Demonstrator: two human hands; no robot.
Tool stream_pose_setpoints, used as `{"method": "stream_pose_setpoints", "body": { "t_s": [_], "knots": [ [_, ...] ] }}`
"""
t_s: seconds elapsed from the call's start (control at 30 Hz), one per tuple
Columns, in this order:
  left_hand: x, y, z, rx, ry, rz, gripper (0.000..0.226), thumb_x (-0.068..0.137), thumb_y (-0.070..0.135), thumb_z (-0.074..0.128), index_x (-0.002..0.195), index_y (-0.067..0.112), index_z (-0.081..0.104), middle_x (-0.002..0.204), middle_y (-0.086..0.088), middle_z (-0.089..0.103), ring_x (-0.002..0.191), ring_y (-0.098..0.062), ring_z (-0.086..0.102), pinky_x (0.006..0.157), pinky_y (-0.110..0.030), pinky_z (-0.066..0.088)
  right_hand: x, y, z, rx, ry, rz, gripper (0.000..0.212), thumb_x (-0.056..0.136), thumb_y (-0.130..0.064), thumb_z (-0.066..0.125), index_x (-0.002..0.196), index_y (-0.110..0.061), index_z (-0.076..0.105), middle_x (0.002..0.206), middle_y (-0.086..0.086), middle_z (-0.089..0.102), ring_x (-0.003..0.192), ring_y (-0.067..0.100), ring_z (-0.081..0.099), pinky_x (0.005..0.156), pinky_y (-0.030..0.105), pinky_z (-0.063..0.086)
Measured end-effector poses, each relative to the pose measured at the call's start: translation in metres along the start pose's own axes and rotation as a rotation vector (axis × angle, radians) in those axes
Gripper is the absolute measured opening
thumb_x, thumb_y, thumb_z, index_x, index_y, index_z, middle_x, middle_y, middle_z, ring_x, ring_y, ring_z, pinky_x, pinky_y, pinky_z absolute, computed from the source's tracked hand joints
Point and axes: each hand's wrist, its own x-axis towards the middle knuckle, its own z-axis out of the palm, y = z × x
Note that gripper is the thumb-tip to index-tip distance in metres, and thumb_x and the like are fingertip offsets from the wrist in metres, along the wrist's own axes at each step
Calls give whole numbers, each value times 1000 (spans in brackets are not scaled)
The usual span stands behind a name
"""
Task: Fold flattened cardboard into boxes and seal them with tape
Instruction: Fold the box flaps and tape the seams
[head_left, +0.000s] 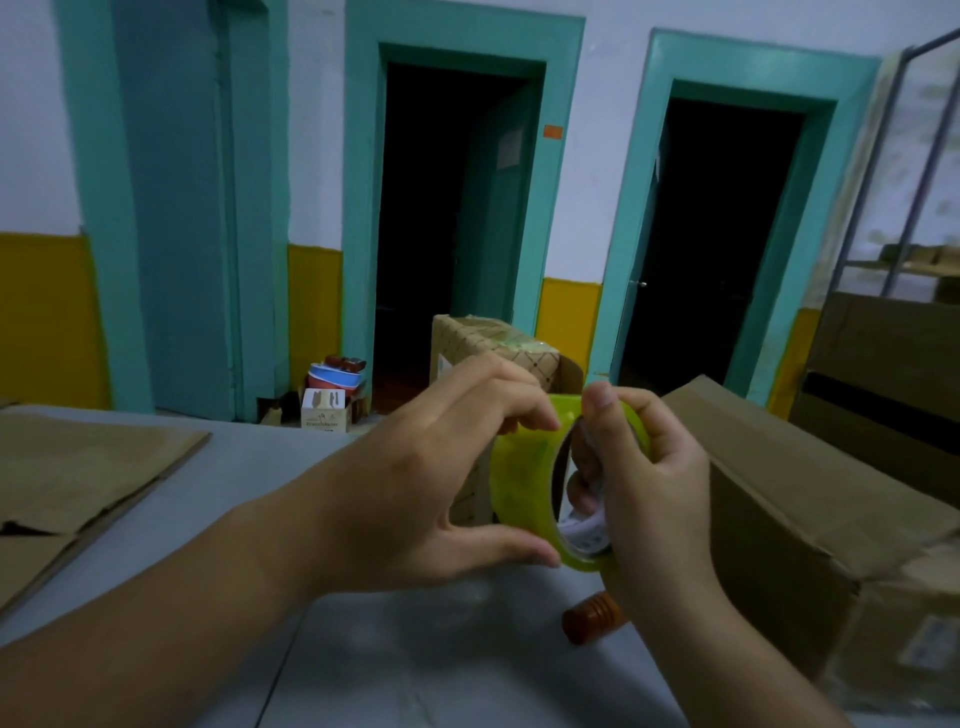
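Tape roll (524, 488) sits raised above the bench (415, 649), gripped by both your hands: left hand (441, 478) pinches its outer face, right hand (644, 467) hooks its core. Folded box (810, 519) stands just right; flattened cardboard (78, 478) lies left.

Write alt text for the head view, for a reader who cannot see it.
Two hands hold a yellow-green tape roll above a grey table: left hand pinching its rim, right hand gripping through the core. A brown box sits right, flat cardboard left.

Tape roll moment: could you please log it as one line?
stage: finding tape end | left hand: tape roll | right hand: tape roll | cardboard box: right
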Motion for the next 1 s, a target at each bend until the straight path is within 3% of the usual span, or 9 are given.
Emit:
{"method": "stream_pose_setpoints", "body": {
  "t_s": [0.13,0.27,0.33,0.47,0.57,0.73,1.0],
  "knots": [
    [0,1,5,33,12,18,60,86,38,85,126,1,61,126,-7,59,117,-15,56,101,-27,51,2,-1,-1,38,22,20,53,83,-53,66,100,-3,64,69,1,61,55,15,55,45,28,44],
    [-1,1,9,21,65,-4,56,86,36,85,124,1,62,122,-6,61,114,-8,55,99,-20,49,3,-1,-2,72,70,43,51,80,-58,68,93,-9,65,70,3,59,55,19,51,43,31,41],
    [-2,3,13,16,87,-9,50,88,33,84,121,1,64,120,-6,63,113,-7,55,98,-18,48,4,0,-2,91,97,70,60,76,-68,73,93,-11,66,74,8,63,61,27,53,50,36,44],
    [-3,8,21,20,114,6,38,93,28,79,114,-1,69,115,-8,66,109,-14,61,96,-26,54,6,-2,2,116,153,104,83,58,-83,78,96,-11,69,95,35,61,80,41,60,71,56,48],
    [-2,8,20,32,114,12,42,93,31,79,117,-2,67,117,-9,65,112,-15,60,98,-27,53,6,-3,1,118,151,101,83,58,-83,78,97,-11,68,91,31,63,78,37,61,66,50,50],
    [-2,2,11,63,76,-11,71,85,42,87,134,0,58,131,-9,57,125,-17,55,106,-28,49,3,-2,-1,111,62,72,54,80,-60,69,93,-8,63,71,6,60,58,20,54,44,29,42],
    [-1,4,12,61,86,-22,68,85,43,85,130,-1,59,130,-8,58,122,-17,56,106,-25,48,3,-2,-2,88,79,86,48,80,-59,69,88,-12,63,68,2,58,57,19,51,45,31,41]
  ]
}}
